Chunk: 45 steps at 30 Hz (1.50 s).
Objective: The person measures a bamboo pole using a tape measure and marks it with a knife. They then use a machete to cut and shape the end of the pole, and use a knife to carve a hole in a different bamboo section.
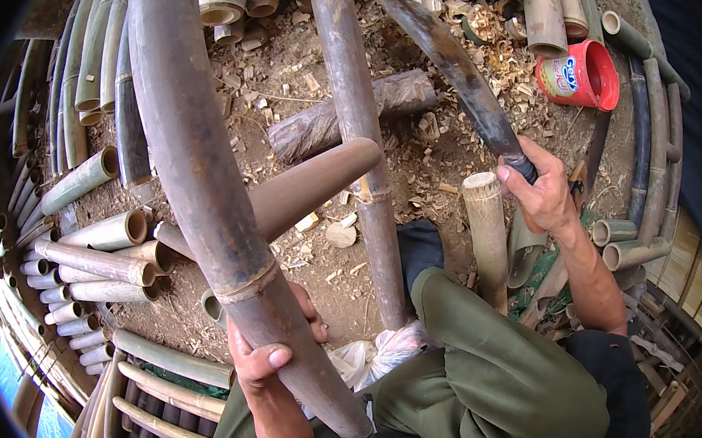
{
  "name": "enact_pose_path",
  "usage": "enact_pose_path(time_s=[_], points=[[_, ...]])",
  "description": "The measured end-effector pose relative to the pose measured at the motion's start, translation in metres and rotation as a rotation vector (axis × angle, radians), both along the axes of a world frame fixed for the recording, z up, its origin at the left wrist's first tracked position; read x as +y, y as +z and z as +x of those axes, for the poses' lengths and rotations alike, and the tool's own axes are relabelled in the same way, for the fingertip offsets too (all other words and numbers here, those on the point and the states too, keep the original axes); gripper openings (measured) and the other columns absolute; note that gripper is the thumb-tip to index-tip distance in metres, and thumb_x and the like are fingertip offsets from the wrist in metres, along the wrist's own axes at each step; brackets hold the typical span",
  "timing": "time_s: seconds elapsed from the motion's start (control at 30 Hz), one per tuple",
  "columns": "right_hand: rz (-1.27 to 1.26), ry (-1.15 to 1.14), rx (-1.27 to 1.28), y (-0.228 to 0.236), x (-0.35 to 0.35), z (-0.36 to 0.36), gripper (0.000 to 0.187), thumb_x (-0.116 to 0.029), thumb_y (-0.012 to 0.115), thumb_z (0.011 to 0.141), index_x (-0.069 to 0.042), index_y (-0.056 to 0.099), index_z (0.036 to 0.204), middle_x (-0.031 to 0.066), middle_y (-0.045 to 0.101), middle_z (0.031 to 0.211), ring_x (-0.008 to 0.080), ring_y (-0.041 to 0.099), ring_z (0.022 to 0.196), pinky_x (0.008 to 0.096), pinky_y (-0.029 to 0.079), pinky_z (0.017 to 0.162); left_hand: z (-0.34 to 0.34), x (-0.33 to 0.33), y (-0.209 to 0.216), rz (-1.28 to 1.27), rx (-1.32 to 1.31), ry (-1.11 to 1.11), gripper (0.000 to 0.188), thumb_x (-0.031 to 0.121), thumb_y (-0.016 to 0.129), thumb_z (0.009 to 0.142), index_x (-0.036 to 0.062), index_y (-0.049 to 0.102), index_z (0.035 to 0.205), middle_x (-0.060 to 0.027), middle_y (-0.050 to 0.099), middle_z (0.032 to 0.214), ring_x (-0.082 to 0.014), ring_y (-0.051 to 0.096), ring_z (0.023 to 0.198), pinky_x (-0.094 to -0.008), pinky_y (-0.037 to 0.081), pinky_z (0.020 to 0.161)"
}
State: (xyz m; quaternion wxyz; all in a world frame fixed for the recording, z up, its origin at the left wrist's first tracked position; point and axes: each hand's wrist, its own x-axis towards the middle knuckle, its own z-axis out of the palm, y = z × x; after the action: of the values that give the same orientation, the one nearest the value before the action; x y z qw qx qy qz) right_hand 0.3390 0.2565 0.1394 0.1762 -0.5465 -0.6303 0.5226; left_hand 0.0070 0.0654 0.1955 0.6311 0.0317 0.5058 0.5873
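Observation:
My left hand (268, 362) is wrapped round a thick, dark bamboo pole (201, 149) below its joint ring. The pole slants up and away from my lap, past the top of the view. Up at the right, my right hand (544, 188) grips the handle of a machete (459, 73). Its broad, stained blade points up and to the left, apart from the pole. Behind the held pole lies a smooth brown rounded piece (314, 189), partly hidden by it. A second bamboo pole (354, 117) runs lengthwise between my hands, across a rough log (406, 94).
Bamboo lengths (108, 280) are stacked at the left, and more lie along the far side. A red plastic tub (578, 79) lies on its side at the far right. A pale upright post (487, 223) stands by my right knee. Wood chips (340, 235) litter the ground.

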Motion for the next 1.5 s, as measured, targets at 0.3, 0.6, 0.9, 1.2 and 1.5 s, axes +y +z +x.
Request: enact_pose_path(time_s=[0.3, 0.6, 0.9, 1.2, 1.5], points=[[0.548, 0.623, -0.419, 0.010, 0.043, -0.012, 0.026, -0.018, 0.069, 0.088, -0.005, 0.068, 0.111, 0.0107, 0.065, 0.085, 0.0281, 0.066, 0.072, 0.0373, 0.053, 0.064, 0.009, 0.004, 0.004, -0.045, 0.103, -0.020, 0.067, 0.027, 0.077, 0.059, -0.0140, 0.049, 0.104, -0.0202, 0.057, 0.084, -0.0294, 0.066, 0.063, -0.0364, 0.059, 0.055], [0.595, 0.878, -0.826, 0.048, 0.090, 0.047, 0.026, -0.019, 0.069, 0.084, -0.012, 0.065, 0.109, 0.0115, 0.061, 0.088, 0.0333, 0.064, 0.081, 0.0440, 0.051, 0.069, -0.013, -0.005, 0.002, -0.067, 0.057, -0.090, 0.078, 0.026, 0.082, 0.060, -0.0092, 0.048, 0.121, -0.0195, 0.064, 0.093, -0.0273, 0.070, 0.073, -0.0378, 0.060, 0.067], [0.432, -0.017, -0.830, 0.134, 0.027, 0.176, 0.050, -0.007, 0.059, 0.089, -0.002, 0.050, 0.138, 0.0190, 0.057, 0.136, 0.0350, 0.055, 0.126, 0.0385, 0.039, 0.108, -0.061, 0.106, -0.007, -0.095, 1.381, -0.268, 0.104, 0.025, 0.082, 0.075, 0.0127, 0.018, 0.156, -0.0264, 0.046, 0.141, -0.0409, 0.055, 0.121, -0.0502, 0.047, 0.101], [0.268, 0.028, -1.380, 0.122, 0.106, 0.156, 0.041, -0.015, 0.061, 0.089, -0.016, 0.060, 0.130, 0.0178, 0.064, 0.119, 0.0392, 0.060, 0.112, 0.0475, 0.048, 0.095, -0.121, 0.205, -0.086, -0.570, 1.967, -0.326, 0.090, 0.032, 0.075, 0.084, 0.0150, 0.021, 0.154, -0.0256, 0.046, 0.131, -0.0448, 0.057, 0.113, -0.0521, 0.050, 0.091], [0.217, 0.072, -1.251, 0.065, 0.093, 0.192, 0.042, -0.013, 0.064, 0.088, -0.016, 0.061, 0.129, 0.0205, 0.066, 0.118, 0.0377, 0.062, 0.112, 0.0461, 0.049, 0.097, 0.009, 0.089, -0.151, -0.165, 0.860, -0.592, 0.082, 0.052, 0.078, 0.079, -0.0034, 0.052, 0.132, -0.0227, 0.059, 0.124, -0.0345, 0.057, 0.118, -0.0471, 0.048, 0.100]])
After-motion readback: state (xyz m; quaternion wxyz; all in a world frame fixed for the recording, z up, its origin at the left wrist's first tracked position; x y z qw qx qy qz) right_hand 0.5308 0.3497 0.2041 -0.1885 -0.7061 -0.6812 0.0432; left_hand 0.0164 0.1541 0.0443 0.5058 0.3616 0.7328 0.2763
